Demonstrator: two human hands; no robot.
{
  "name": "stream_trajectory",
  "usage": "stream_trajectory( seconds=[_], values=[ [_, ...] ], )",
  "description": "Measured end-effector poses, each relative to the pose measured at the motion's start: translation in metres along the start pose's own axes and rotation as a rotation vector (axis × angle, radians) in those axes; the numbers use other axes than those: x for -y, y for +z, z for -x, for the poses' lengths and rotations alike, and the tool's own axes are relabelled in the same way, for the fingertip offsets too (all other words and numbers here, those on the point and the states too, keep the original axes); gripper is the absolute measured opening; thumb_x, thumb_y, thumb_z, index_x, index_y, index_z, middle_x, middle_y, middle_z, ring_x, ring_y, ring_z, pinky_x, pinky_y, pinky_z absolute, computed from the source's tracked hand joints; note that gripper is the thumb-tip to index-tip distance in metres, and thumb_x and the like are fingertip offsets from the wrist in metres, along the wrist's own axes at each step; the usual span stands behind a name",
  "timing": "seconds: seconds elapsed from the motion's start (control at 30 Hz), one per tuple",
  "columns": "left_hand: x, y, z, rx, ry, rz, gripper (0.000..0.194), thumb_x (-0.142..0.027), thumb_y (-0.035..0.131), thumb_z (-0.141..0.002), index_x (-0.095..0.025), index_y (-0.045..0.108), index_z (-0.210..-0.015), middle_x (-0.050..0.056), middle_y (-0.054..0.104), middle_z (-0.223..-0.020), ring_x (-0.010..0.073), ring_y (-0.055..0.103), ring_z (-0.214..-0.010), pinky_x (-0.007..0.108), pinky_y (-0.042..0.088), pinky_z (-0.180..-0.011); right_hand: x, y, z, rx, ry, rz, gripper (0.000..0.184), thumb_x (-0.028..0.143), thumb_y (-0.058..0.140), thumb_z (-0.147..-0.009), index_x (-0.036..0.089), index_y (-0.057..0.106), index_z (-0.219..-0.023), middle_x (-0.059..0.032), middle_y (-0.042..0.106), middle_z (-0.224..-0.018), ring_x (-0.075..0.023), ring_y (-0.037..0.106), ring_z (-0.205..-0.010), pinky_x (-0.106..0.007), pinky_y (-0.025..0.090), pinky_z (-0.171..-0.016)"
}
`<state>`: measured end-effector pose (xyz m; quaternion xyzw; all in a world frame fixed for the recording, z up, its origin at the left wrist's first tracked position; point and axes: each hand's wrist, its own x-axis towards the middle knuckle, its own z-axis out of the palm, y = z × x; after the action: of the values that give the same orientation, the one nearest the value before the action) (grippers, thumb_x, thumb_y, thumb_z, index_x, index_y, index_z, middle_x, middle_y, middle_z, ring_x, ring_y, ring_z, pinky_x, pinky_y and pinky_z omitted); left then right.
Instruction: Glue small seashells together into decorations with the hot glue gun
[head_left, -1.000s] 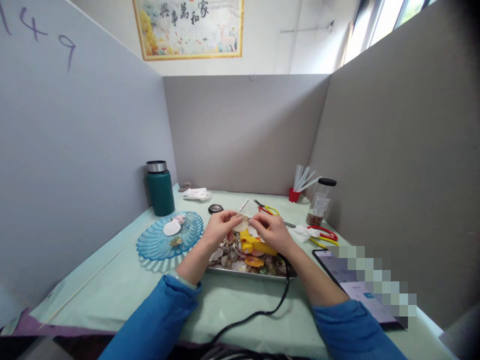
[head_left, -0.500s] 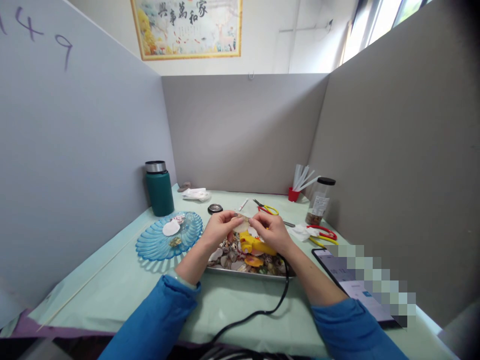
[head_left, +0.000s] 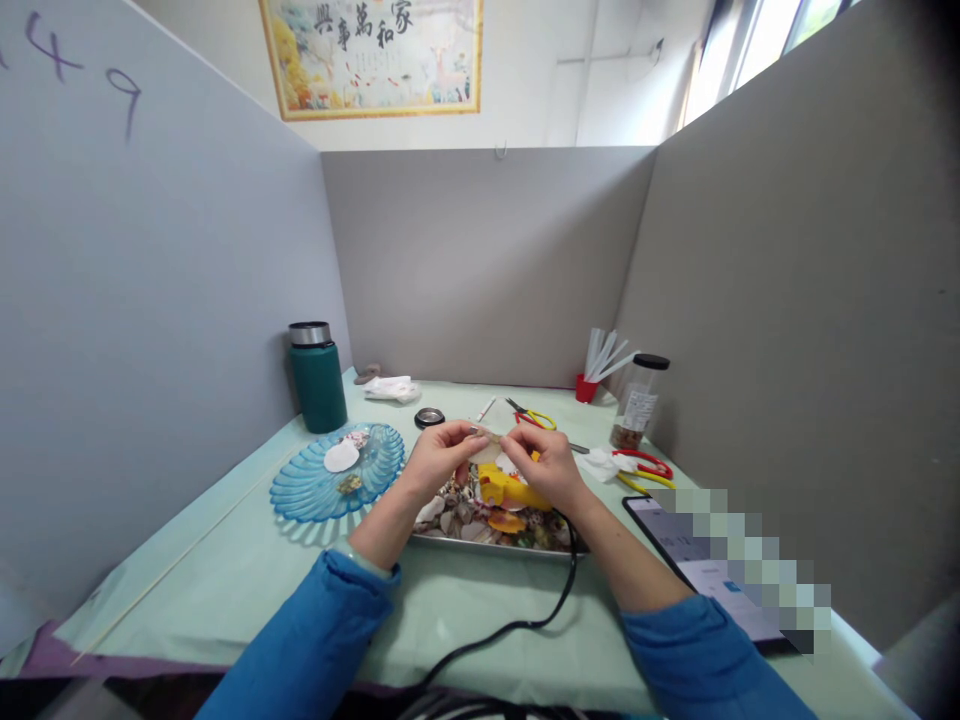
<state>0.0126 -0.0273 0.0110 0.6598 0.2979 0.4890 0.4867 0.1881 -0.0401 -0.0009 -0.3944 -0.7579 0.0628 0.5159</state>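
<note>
My left hand (head_left: 435,460) and my right hand (head_left: 544,462) meet above a metal tray (head_left: 480,541) filled with several mixed seashells. Both pinch the same pale, flat shell (head_left: 486,442) between thumb and fingers, left hand on its left edge, right hand on its right. A yellow glue gun (head_left: 508,491) lies on the shells just under my right hand, its black cord (head_left: 517,625) trailing toward me. Left of the tray stands a blue ribbed glass plate (head_left: 300,490) with a white shell (head_left: 342,457) and a few small ones on it.
A green flask (head_left: 318,376) stands at the back left. Behind the tray lie yellow-handled scissors (head_left: 534,416), a small round lid (head_left: 430,418) and white tissue (head_left: 391,388). At the right are a red cup of sticks (head_left: 587,388), a jar (head_left: 635,403), red-yellow pliers (head_left: 643,467) and a phone (head_left: 694,558). Grey partitions enclose three sides.
Both hands keep their pinch on the shell and have hardly moved; the view has drifted slightly.
</note>
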Motion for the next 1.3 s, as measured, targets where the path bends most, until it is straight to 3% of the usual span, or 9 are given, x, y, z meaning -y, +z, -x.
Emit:
stream_trajectory(
  seconds=[0.23,0.4,0.77,1.07,1.3],
  values=[
    [-0.0031,0.0011,0.0010,-0.018,-0.022,0.069,0.035,-0.041,0.064,-0.073,-0.016,0.062,-0.097,-0.001,0.059,-0.068,0.0038,0.042,-0.032,0.018,0.032,-0.032,0.0013,-0.0008,-0.0001,-0.028,-0.035,0.015,0.026,0.033,0.048,-0.085,0.018,0.056,-0.065,0.0019,0.050,-0.054,-0.0099,0.044,-0.050,-0.022,0.034,-0.051],
    [-0.0001,0.0000,-0.0007,-0.036,-0.017,0.076,0.033,-0.046,0.061,-0.075,-0.014,0.061,-0.083,-0.003,0.054,-0.056,0.0038,0.040,-0.031,0.017,0.027,-0.031,0.0006,0.0000,0.0018,-0.009,-0.029,0.025,0.025,0.032,0.049,-0.085,0.018,0.056,-0.067,0.0010,0.052,-0.056,-0.0103,0.046,-0.051,-0.022,0.035,-0.052],
    [-0.0005,-0.0025,0.0003,0.028,-0.052,0.181,0.032,-0.045,0.063,-0.074,-0.013,0.061,-0.081,-0.006,0.048,-0.046,0.0017,0.034,-0.031,0.015,0.022,-0.032,-0.0020,-0.0018,0.0012,0.028,-0.036,-0.039,0.023,0.030,0.049,-0.087,0.017,0.056,-0.068,0.0018,0.052,-0.058,-0.0100,0.046,-0.053,-0.022,0.034,-0.053],
    [0.0019,-0.0067,-0.0004,0.116,-0.066,0.239,0.029,-0.040,0.064,-0.074,-0.013,0.062,-0.084,-0.005,0.051,-0.047,0.0031,0.038,-0.032,0.016,0.029,-0.034,0.0017,-0.0055,-0.0005,0.082,-0.026,-0.106,0.029,0.033,0.046,-0.089,0.017,0.053,-0.065,0.0031,0.047,-0.056,-0.0097,0.043,-0.054,-0.022,0.033,-0.053],
    [0.0027,-0.0061,-0.0007,0.102,-0.068,0.254,0.028,-0.037,0.067,-0.072,-0.013,0.063,-0.086,-0.002,0.057,-0.059,0.0042,0.047,-0.039,0.016,0.036,-0.037,-0.0007,-0.0051,0.0002,0.087,-0.002,-0.083,0.035,0.034,0.044,-0.091,0.018,0.048,-0.060,0.0035,0.045,-0.053,-0.0095,0.042,-0.052,-0.023,0.031,-0.052]
  ],
)
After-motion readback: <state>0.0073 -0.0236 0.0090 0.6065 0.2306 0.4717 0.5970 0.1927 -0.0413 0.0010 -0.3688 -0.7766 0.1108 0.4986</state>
